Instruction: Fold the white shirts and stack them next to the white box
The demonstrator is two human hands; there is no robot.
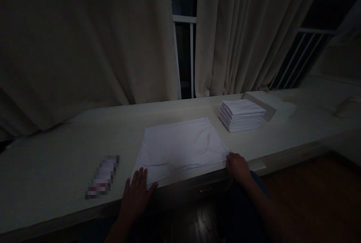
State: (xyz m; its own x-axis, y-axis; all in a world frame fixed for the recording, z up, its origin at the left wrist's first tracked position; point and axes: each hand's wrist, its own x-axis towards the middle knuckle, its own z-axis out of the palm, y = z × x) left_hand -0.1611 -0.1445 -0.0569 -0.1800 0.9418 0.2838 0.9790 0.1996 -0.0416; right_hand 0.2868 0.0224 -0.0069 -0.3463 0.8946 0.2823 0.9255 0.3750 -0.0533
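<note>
A white cloth (pixel 177 143) lies spread on the pale counter, with wrinkles along its near side and right part. My left hand (pixel 137 188) rests flat on its near left corner, fingers stretched out and thumb apart. At the near right corner, my right hand (pixel 237 164) has its fingers curled together on the cloth's edge. Beyond it to the right stands a neat stack of folded white cloths (pixel 241 114).
A pixelated flat object (pixel 103 177) lies on the counter (pixel 64 149) left of the cloth. Behind the stack is an open cardboard-like flap (pixel 262 105). Beige curtains (pixel 135 40) hang along the back. A drawer handle (pixel 205 190) shows below the front edge.
</note>
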